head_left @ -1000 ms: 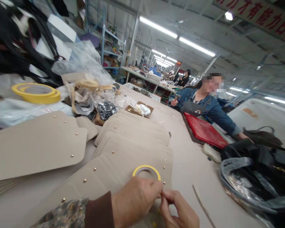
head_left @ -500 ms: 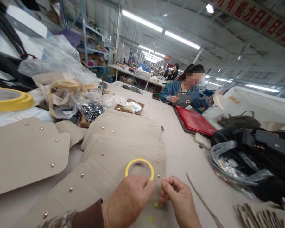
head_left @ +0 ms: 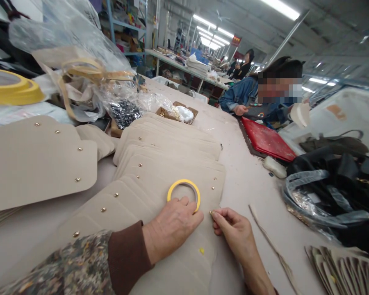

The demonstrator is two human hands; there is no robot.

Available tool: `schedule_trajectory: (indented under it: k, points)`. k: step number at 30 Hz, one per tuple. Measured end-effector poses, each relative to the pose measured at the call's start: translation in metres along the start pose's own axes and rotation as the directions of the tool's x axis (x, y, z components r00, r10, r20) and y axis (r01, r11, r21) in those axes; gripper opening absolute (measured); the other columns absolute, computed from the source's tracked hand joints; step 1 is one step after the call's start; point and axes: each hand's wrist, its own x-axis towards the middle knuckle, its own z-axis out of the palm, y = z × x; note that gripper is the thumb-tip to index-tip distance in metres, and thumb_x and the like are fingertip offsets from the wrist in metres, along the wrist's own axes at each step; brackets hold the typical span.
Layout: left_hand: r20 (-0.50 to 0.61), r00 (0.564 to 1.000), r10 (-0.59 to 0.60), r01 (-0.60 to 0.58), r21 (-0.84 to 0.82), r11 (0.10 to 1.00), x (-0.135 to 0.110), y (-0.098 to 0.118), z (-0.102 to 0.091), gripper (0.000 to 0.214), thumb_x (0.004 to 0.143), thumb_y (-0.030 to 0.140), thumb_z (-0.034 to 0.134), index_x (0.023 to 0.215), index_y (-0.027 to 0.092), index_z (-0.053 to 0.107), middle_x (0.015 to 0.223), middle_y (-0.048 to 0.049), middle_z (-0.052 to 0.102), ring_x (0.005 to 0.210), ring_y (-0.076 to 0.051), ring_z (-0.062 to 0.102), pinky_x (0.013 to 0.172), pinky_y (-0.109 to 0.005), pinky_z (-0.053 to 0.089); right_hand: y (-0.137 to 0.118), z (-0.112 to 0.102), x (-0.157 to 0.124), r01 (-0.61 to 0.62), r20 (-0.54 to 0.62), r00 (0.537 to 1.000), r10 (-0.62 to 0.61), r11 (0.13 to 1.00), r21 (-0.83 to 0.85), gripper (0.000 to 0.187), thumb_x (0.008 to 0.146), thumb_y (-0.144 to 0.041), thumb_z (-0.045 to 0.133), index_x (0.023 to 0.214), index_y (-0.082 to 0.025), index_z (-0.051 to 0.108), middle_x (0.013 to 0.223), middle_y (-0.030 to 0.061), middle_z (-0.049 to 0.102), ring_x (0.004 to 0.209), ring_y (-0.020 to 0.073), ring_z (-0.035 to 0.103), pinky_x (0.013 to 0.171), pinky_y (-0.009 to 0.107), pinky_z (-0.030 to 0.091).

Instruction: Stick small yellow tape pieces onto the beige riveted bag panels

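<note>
My left hand (head_left: 172, 227) rests on the top beige leather panel (head_left: 160, 184) of a fanned stack, knuckles bent, fingertips touching a small yellow tape roll (head_left: 183, 192). My right hand (head_left: 233, 233) lies just to the right, its finger and thumb pinched at a brass stud (head_left: 211, 212) near the panel's edge. What the pinch holds is too small to name. Several brass studs dot the panels. A yellow scrap (head_left: 201, 250) lies on the panel between my wrists.
Another beige panel stack (head_left: 33, 159) lies at left, with a big yellow tape roll (head_left: 9, 88) and plastic bags (head_left: 89, 73) behind. A person in a denim jacket (head_left: 242, 96) sits across by a red mat (head_left: 267, 139). Black bags (head_left: 335, 180) are at right, a thin strip (head_left: 270, 246) nearby.
The view has tilted down and closer. My hands have spread slightly and lowered onto the panel; the left now touches the tape roll, the right pinches at the edge stud.
</note>
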Motion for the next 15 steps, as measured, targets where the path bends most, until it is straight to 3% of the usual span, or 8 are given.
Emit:
schedule_trajectory:
  k: [4, 9, 12, 15]
  points:
    - [0.007, 1.000, -0.010, 0.010, -0.009, 1.000, 0.001, 0.000, 0.001, 0.008, 0.093, 0.012, 0.051, 0.088, 0.017, 0.054, 0.084, -0.0062, 0.059, 0.076, -0.023, 0.052, 0.063, -0.035, 0.047, -0.001, 0.004, -0.002, 0.083, -0.001, 0.996, -0.085, 0.974, -0.209, 0.035, 0.079, -0.049, 0.064, 0.074, -0.015, 0.069, 0.055, -0.0003, 0.059, 0.051, 0.0124, 0.051, 0.048, 0.022, 0.043]
    - [0.019, 1.000, -0.012, 0.012, -0.013, 1.000, 0.001, 0.000, 0.001, 0.008, 0.092, 0.012, 0.051, 0.087, 0.018, 0.054, 0.085, -0.0061, 0.059, 0.077, -0.024, 0.054, 0.063, -0.036, 0.049, -0.007, 0.009, -0.001, 0.179, -0.013, 0.980, -0.198, 0.909, -0.376, 0.031, 0.080, -0.046, 0.058, 0.071, -0.018, 0.069, 0.055, 0.0003, 0.061, 0.048, 0.0125, 0.050, 0.048, 0.022, 0.042]
    - [0.033, 0.999, -0.018, 0.018, -0.015, 1.000, 0.000, 0.000, -0.002, 0.008, 0.092, 0.011, 0.051, 0.089, 0.018, 0.054, 0.086, -0.0066, 0.059, 0.078, -0.025, 0.055, 0.063, -0.037, 0.050, -0.003, 0.008, 0.002, 0.105, -0.074, 0.987, -0.141, 0.926, -0.363, 0.033, 0.078, -0.048, 0.062, 0.090, -0.018, 0.068, 0.049, -0.0033, 0.057, 0.041, 0.0128, 0.048, 0.042, 0.022, 0.040]
    - [0.050, 0.998, -0.024, 0.026, -0.028, 0.999, 0.000, 0.001, -0.005, 0.010, 0.092, 0.010, 0.050, 0.090, 0.017, 0.055, 0.085, -0.0072, 0.059, 0.079, -0.025, 0.055, 0.063, -0.036, 0.049, 0.005, 0.003, 0.002, -0.003, -0.090, 0.996, -0.015, 0.982, -0.191, 0.042, 0.075, -0.055, 0.066, 0.095, -0.018, 0.062, 0.047, -0.0053, 0.056, 0.040, 0.0131, 0.049, 0.038, 0.021, 0.040]
